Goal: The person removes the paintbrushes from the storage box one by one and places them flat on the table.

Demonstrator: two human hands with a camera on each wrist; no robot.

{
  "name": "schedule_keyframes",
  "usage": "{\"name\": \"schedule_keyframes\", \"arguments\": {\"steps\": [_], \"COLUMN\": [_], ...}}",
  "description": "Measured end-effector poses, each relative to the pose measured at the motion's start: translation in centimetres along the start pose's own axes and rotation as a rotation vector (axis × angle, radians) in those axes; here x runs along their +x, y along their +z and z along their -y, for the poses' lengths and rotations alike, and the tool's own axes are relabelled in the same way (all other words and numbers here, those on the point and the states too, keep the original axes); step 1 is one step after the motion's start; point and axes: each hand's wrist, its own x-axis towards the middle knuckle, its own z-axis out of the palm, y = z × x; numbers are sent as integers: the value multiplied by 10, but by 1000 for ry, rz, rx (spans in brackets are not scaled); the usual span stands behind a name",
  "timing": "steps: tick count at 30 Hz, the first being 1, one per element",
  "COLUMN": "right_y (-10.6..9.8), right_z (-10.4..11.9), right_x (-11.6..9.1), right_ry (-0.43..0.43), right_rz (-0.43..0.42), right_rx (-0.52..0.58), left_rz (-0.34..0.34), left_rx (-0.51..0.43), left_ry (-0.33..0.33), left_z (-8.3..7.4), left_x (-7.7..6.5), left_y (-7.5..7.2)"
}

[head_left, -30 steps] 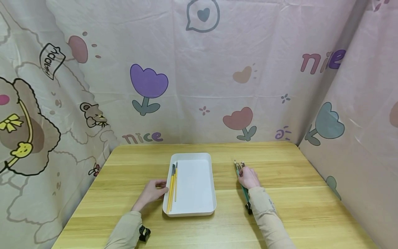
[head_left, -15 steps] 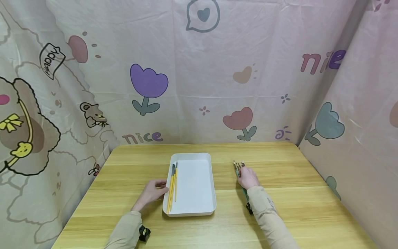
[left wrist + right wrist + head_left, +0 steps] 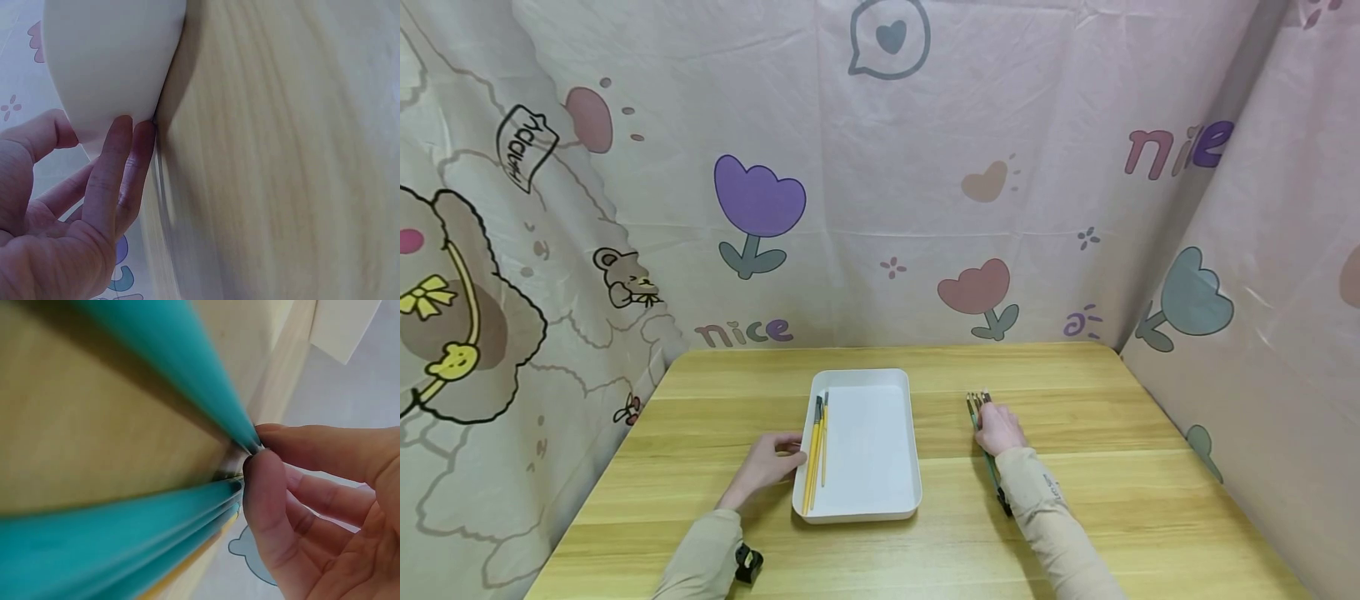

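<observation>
My left hand (image 3: 767,461) holds the left wall of a white tray (image 3: 872,450), thumb at the rim and fingertips (image 3: 119,128) against the outer side. Several yellow-handled paintbrushes (image 3: 815,458) lie along the tray's left side, bristles away from me. To the right of the tray, my right hand (image 3: 1000,427) pinches a teal-handled paintbrush (image 3: 169,356) between thumb and index finger. Close beside it run other teal brushes (image 3: 125,506) and a yellow strip (image 3: 178,575). In the head view their tips (image 3: 976,398) fan out past the hand, which hides their middles.
The wooden table (image 3: 1075,467) carries the tray and brushes. Behind it hangs a printed cloth (image 3: 880,167), which also covers both sides. Black wrist cameras show at the left sleeve (image 3: 703,546) and under the right sleeve (image 3: 1033,483).
The right hand and forearm have shifted slightly, and the leftmost brush tip has moved a little towards me. The left hand and the tray have stayed put.
</observation>
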Motion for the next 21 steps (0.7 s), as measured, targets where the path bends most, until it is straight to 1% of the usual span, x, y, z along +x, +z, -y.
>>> {"name": "schedule_keyframes", "arguments": {"steps": [7, 15, 21], "right_y": [0, 0, -1], "right_z": [1, 0, 1], "right_x": [1, 1, 1], "right_ry": [13, -7, 11], "right_rz": [13, -13, -3], "right_rx": [-1, -3, 4], "left_rz": [1, -1, 1], "left_rx": [-6, -8, 1], "left_ry": [7, 4, 5], "left_z": [0, 0, 0], "left_x": [0, 0, 0], "left_y": [0, 0, 0]}}
